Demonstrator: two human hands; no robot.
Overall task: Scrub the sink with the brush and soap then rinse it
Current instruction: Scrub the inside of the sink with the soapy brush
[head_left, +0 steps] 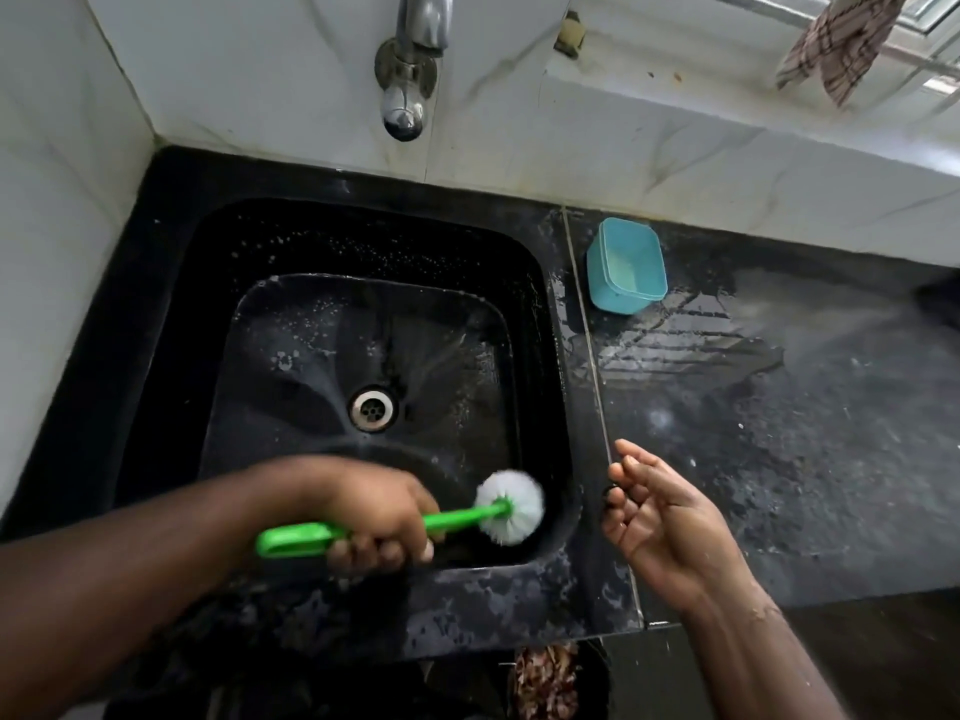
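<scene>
The black sink (156,314) is set into a dark, wet counter (779,459), and everything here is placed against it. Its basin floor and walls carry scattered white flecks and smears of what looks like soap foam, though the dim, glossy surface makes that hard to confirm. The metal drain (372,409) sits at the middle of the basin floor.

The left hand (374,517) reaches across the sink's near edge, its grip curled tightly round the green handle of the brush (467,517). The handle lies roughly level, and the round white bristle head sits in the near right corner of the basin, against or just off the wall there.

The right hand (670,527) hovers over the counter just beside the sink's right rim, palm turned inward, its grip spread loosely with the fingers relaxed and nothing in it.

A chrome tap (410,59) comes out of the pale tiled wall above the sink's far edge. A small teal tub (626,265) stands open on the counter just past the sink's far right corner. A checked cloth (841,44) hangs well beyond it, up and to the right.
</scene>
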